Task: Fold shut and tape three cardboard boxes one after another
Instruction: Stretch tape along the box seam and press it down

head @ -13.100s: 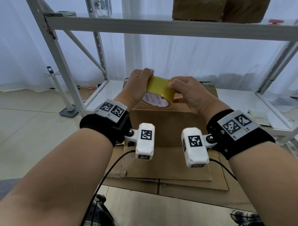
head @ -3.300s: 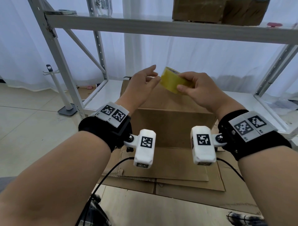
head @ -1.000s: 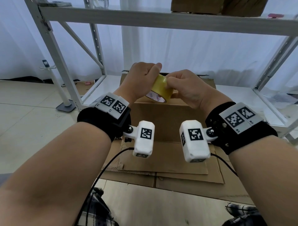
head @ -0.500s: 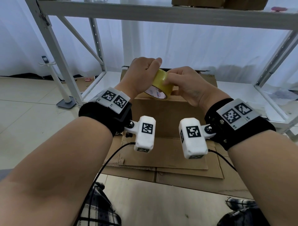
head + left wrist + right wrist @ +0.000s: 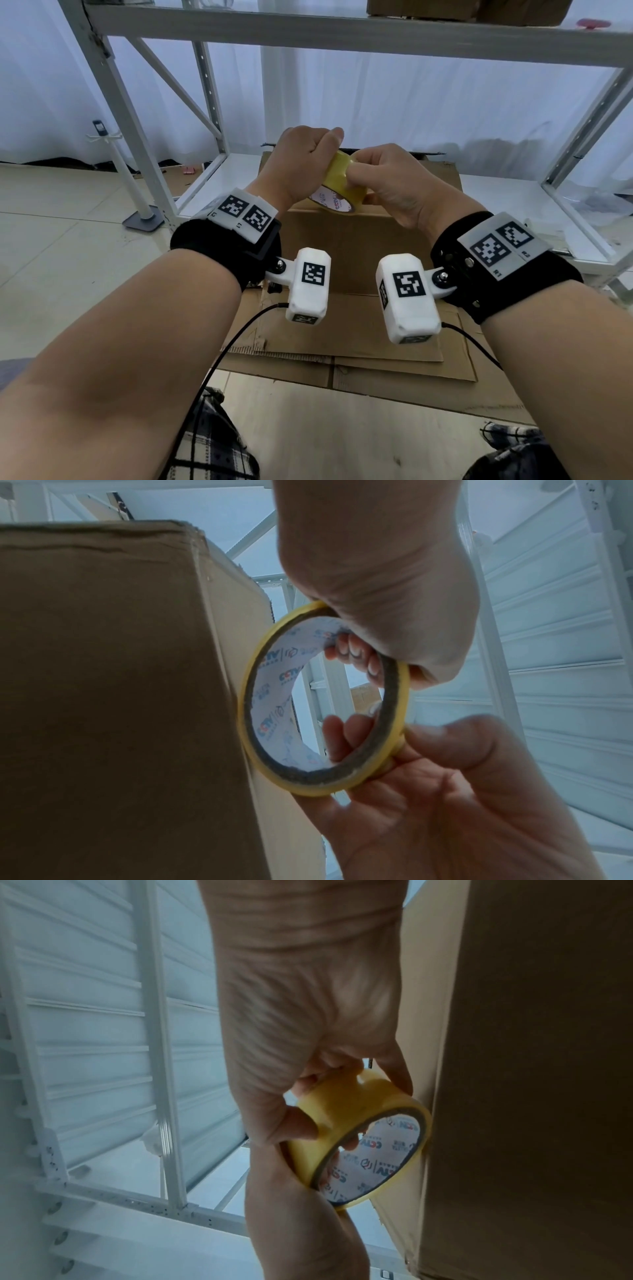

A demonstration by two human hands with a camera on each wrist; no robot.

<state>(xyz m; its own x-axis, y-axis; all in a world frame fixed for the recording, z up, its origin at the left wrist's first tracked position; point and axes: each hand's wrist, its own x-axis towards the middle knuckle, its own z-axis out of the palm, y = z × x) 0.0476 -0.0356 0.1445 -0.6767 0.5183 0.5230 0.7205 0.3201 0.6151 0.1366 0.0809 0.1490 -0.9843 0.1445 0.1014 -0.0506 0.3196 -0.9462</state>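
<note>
Fingertips inside tape roll, wrist-view only

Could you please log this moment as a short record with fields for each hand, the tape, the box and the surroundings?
left hand: grips the tape roll, fingers curled through its core
right hand: pinches the roll's outer yellow surface
tape roll: yellow, printed white core, held above the box's near top edge
tape strip: none visibly pulled out
cardboard box: upright in front of the person; no tape visible on it
flat cardboard: lying on the floor under the box
shelf rack: white metal, behind the box
</note>
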